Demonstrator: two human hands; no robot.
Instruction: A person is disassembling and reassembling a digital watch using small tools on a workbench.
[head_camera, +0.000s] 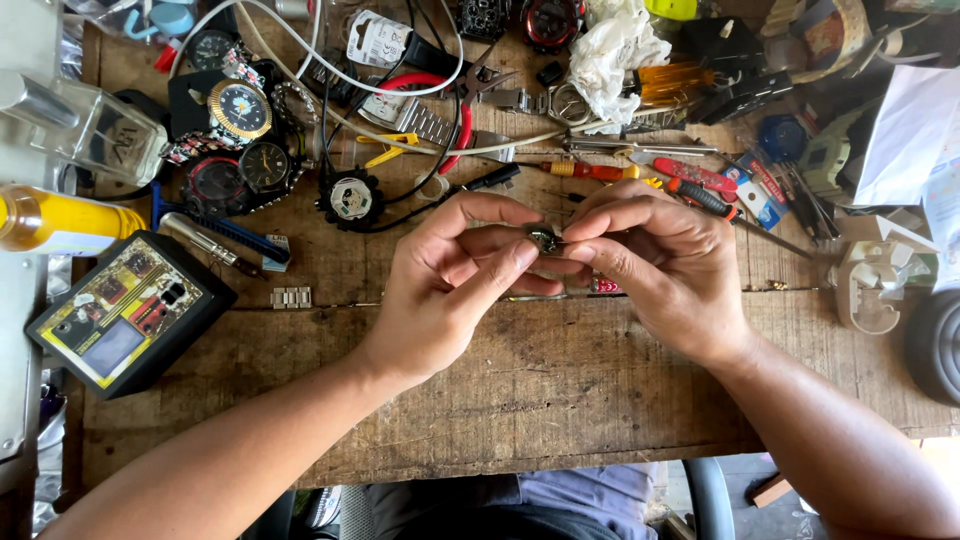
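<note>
We count: hands – 2, left hand (450, 290) at 9 o'clock of right hand (655, 270) | small metal watch part (543, 238) pinched between them – 1 | red-handled screwdrivers at 1 o'clock – 2, (590, 171) and (705, 198) | black tester box (130, 312) at 9 o'clock – 1 | gold-rimmed watch (239, 109) at 10 o'clock – 1

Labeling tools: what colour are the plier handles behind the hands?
Red, on the pliers lying among cables at the bench's back; head view.

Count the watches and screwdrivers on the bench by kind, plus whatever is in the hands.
Watches with dials showing: 4
Screwdrivers: 4
Small metal part between left hand and right hand: 1
Total: 9
</note>
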